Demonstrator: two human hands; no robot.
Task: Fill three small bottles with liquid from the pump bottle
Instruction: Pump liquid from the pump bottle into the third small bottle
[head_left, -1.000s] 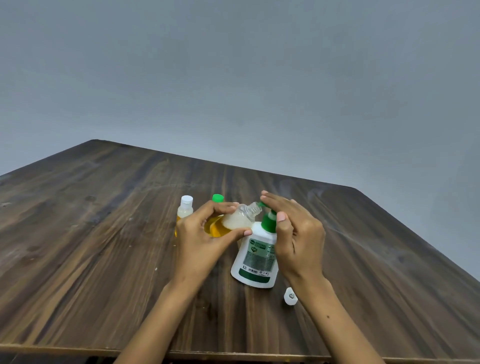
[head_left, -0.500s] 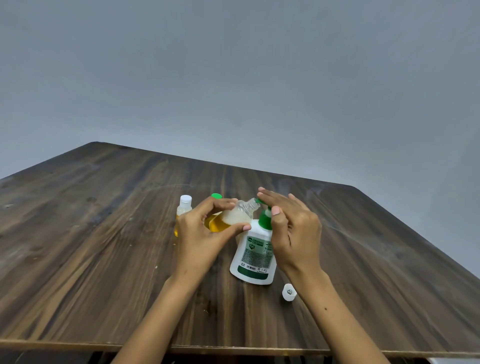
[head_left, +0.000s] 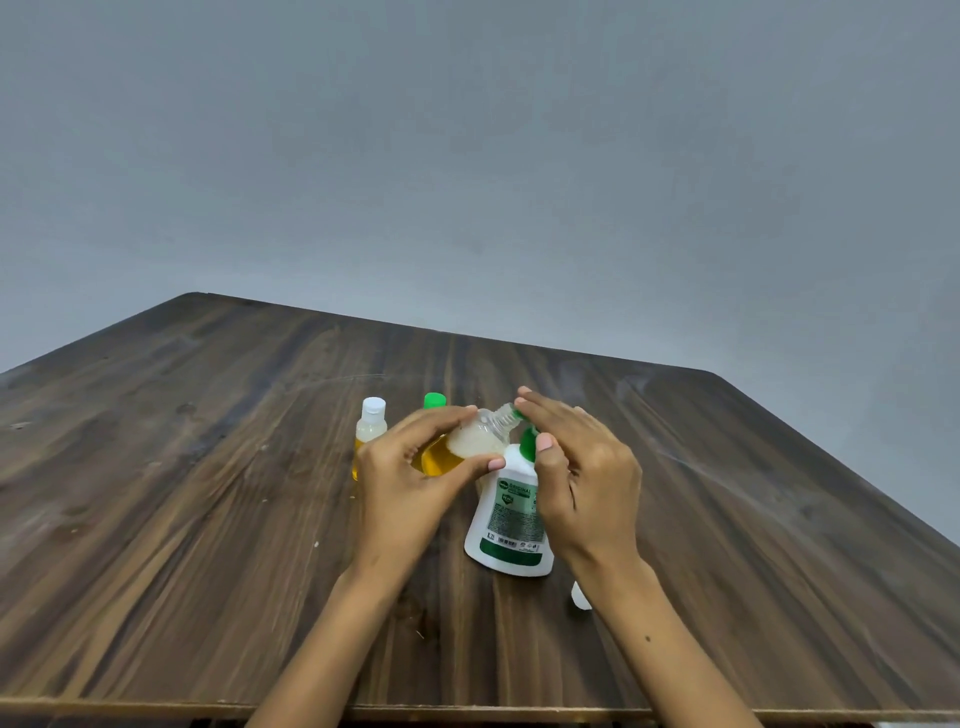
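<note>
Little had shifted since a second before: both hands and the bottles sat slightly higher in view, the pump head pressed lower. Nearest, a white cap (head_left: 580, 596) lay on the tabletop (head_left: 208, 519), half hidden by the right wrist. Beyond it stood the pump bottle (head_left: 511, 525), the right hand (head_left: 582, 478) flat-fingered on its green pump. The left hand (head_left: 410, 478) gripped a tilted open bottle (head_left: 467, 447), its mouth at the nozzle. Farther off stood a white-capped bottle (head_left: 370, 434) and a green-capped one (head_left: 434, 401).
</note>
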